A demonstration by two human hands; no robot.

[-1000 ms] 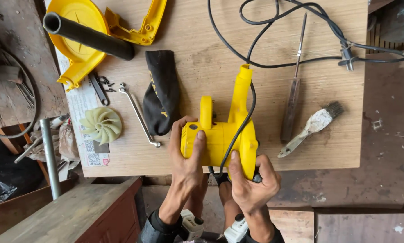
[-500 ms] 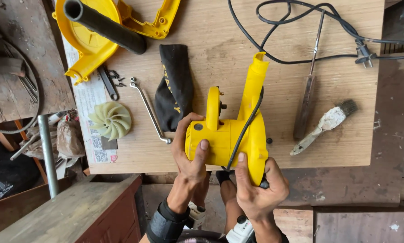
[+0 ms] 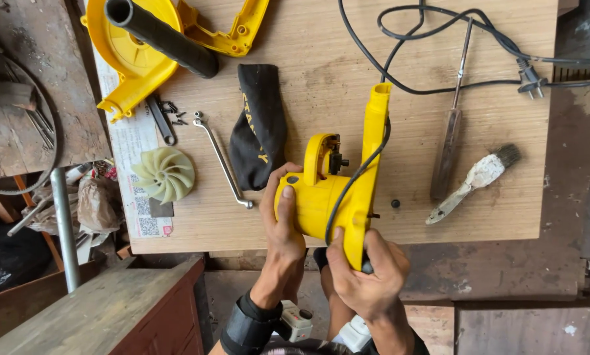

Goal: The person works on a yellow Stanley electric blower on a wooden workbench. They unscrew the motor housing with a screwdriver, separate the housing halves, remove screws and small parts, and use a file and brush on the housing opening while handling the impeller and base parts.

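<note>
Held thing: a yellow plastic blower body half [image 3: 338, 197], with motor housing and long handle, is held at the near edge of the pale wooden work board [image 3: 321, 72].
Left hand [image 3: 283, 220]: it is wrapped round the rounded motor end, thumb laid over the top and fingers curled beneath (a closed grasp, not a pinch).
Right hand [image 3: 367, 276]: it is closed round the lower rear corner of the housing, where the black power cord [image 3: 354, 177] enters; the index finger is pressed up the yellow face.
Reason for the hold: the housing is judged to be steadied from two ends, so that the open side with the small black part is kept facing up and in view.
Long axis: the handle is pointed away from the hands, toward the far edge of the board and tilted slightly rightward; the motor end is kept nearest the body.
Left of the left hand: a bent steel spanner [image 3: 221, 160], a black cloth dust bag [image 3: 259, 125] and a cream plastic fan impeller [image 3: 165, 174] are laid out apart.
Beyond the right hand: a wooden-handled screwdriver [image 3: 449, 141] and a dirty paintbrush [image 3: 476, 179] are laid.
Far left corner: the other yellow casing half [image 3: 144, 52] is crossed by a black nozzle tube [image 3: 163, 38].
</note>
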